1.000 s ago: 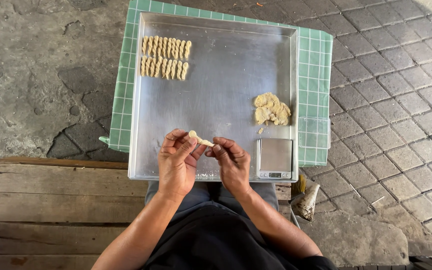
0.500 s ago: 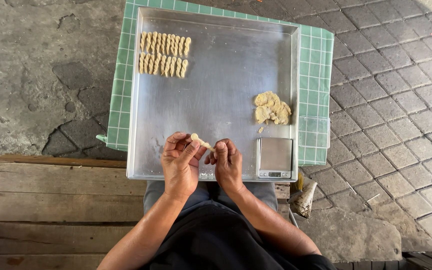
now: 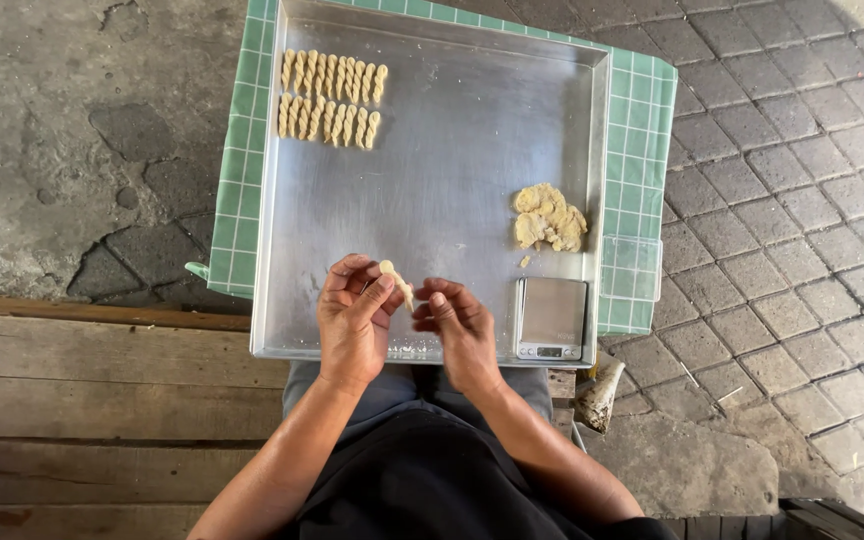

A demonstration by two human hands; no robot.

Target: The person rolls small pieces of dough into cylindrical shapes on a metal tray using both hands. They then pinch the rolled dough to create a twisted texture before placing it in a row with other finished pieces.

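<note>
Head view, my left hand: my left hand pinches the upper end of a short pale twisted strip of dough between thumb and fingertips, closed on it.
Head view, my right hand: my right hand grips the lower end of the same strip, its fingers curled in and touching the dough; the two hands sit close together, joined by the piece.
Where the dough is: held in the air just above the near edge of the large square shiny metal tray, not resting on it.
Finished pieces: two neat rows of small twisted dough sticks lie in the tray's far left corner, well apart from my hands.
Dough supply: a lumpy yellowish mound of raw dough sits near the tray's right wall.
Scale: a small flat silver digital scale stands in the near right corner, just beside my right hand.
Underlay: a green-and-white checked cloth lies under the tray on stone paving.
Risk: I judge the thin strip could tear or untwist if I pull the ends apart too hard, or slip from my fingertips and drop.
</note>
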